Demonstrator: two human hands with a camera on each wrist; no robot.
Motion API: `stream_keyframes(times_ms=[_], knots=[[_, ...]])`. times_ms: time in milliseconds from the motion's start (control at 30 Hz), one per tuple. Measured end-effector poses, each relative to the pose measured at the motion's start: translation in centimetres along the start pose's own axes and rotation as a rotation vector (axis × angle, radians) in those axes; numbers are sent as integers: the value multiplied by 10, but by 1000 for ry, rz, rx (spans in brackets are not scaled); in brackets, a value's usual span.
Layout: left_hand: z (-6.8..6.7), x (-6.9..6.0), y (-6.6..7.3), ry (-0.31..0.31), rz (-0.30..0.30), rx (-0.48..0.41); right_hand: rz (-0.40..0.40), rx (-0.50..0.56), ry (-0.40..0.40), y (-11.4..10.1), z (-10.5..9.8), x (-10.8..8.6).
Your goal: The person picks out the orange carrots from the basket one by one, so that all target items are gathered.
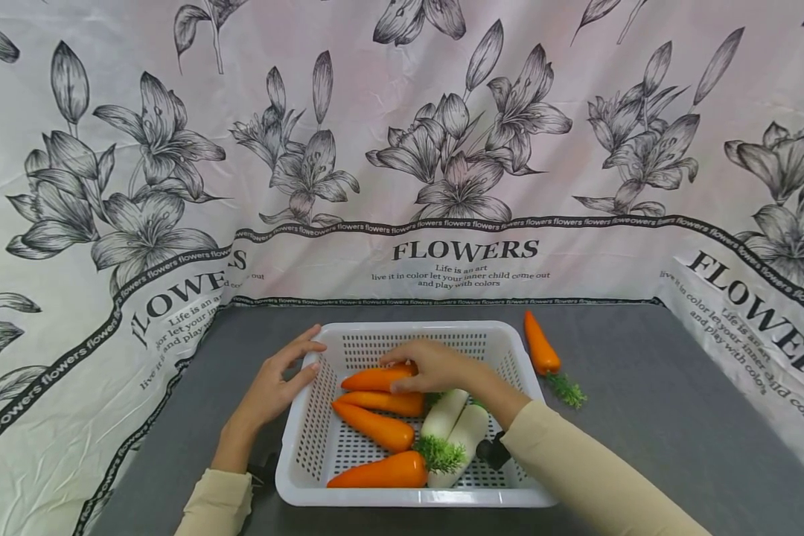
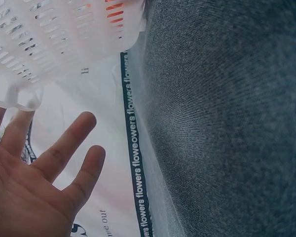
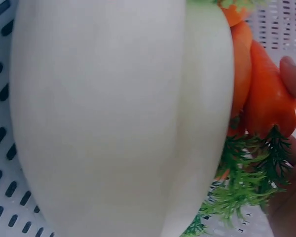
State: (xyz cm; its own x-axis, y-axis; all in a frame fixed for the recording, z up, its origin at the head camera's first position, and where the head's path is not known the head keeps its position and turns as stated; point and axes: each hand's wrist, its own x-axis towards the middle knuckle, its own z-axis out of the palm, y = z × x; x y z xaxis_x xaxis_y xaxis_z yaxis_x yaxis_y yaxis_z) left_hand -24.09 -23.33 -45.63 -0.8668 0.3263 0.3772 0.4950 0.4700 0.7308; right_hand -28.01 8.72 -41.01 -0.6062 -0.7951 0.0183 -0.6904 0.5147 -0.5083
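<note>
My right hand (image 1: 435,366) reaches into a white perforated basket (image 1: 415,497) and grips the thick end of an orange carrot (image 1: 368,380), the farthest one inside. In the right wrist view, a fingertip lies against that carrot (image 3: 271,98), above its green leaves. My left hand (image 1: 275,383) rests at the basket's left rim, its fingers spread and fairly straight; the left wrist view shows the open palm (image 2: 34,187) beside the basket wall. Several other carrots (image 1: 378,473) lie in the basket, pointing left. Beside them are two white radishes (image 1: 445,413), which loom large in the right wrist view.
Outside the basket, one carrot (image 1: 541,344) with green leaves lies on the grey table (image 1: 616,387) near the right rim. A flower-printed cloth (image 1: 469,260) stands behind the table and along both sides.
</note>
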Motion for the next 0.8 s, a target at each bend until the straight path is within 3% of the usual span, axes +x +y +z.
stream_keyframes(times_ms=[400,800], knots=[[0,0,3,2,-6,26,5,73,-81,0,-4,-7],[0,0,3,2,-18,37,32,93,-108,-1,-5,-9]])
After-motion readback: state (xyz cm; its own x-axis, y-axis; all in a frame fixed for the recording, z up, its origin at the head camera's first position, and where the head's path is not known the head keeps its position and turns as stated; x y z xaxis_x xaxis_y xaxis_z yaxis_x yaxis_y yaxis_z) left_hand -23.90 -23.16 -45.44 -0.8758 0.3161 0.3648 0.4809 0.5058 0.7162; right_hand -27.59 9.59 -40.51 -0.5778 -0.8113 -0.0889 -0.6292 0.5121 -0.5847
